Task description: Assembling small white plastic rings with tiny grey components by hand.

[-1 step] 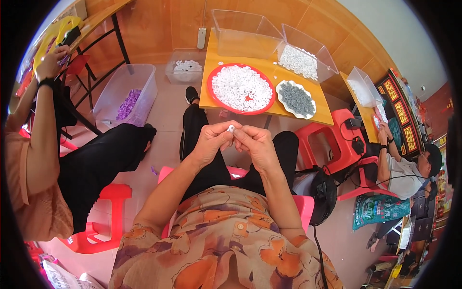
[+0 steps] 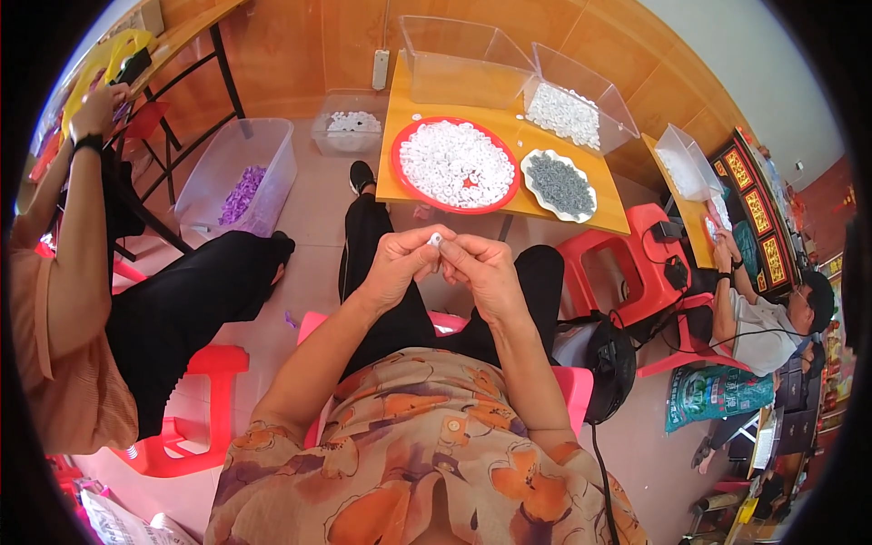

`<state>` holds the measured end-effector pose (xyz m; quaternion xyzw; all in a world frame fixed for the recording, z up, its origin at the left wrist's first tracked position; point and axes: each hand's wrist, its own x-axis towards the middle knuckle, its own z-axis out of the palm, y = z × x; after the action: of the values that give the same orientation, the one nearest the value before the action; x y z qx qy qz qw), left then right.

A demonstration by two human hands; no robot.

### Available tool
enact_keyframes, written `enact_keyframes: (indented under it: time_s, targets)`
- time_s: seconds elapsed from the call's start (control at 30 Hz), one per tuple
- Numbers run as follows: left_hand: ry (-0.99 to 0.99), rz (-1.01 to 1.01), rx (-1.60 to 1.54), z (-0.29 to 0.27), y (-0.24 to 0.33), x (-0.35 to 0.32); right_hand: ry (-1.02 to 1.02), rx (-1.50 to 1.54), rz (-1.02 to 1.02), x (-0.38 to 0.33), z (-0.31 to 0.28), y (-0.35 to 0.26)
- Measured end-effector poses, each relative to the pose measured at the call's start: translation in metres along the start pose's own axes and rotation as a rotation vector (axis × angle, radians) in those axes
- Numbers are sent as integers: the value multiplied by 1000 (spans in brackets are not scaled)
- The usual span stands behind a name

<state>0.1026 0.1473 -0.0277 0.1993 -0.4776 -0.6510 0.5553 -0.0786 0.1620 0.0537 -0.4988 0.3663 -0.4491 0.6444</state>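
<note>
Both hands meet above my lap, just in front of the table's near edge. Between their fingertips is a small white plastic piece with a dark spot or hole in it. My left hand pinches it with thumb and index finger. My right hand is closed against its other side, thumb and fingertips pressed on it. Beyond them, a red round tray holds a heap of small white ring-shaped pieces. Beside it, a white scalloped plate carries small grey parts.
Clear plastic bins stand on the wooden table, one holding white pieces. A floor bin contains purple pieces. Red stools and a black bag are at right. Co-workers sit on both sides.
</note>
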Motion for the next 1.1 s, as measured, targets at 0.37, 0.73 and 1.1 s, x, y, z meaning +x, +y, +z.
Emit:
enact_keyframes:
  time_s: [0.37, 0.73, 1.1]
  targets:
    - [72, -17, -58, 11, -4, 6, 26, 76, 27, 5, -6, 5]
    - [-8, -24, -155, 17, 6, 11, 6, 171, 86, 10, -16, 11]
    - [105, -8, -9, 11, 1, 13, 41, 129, 13, 23, -15, 19]
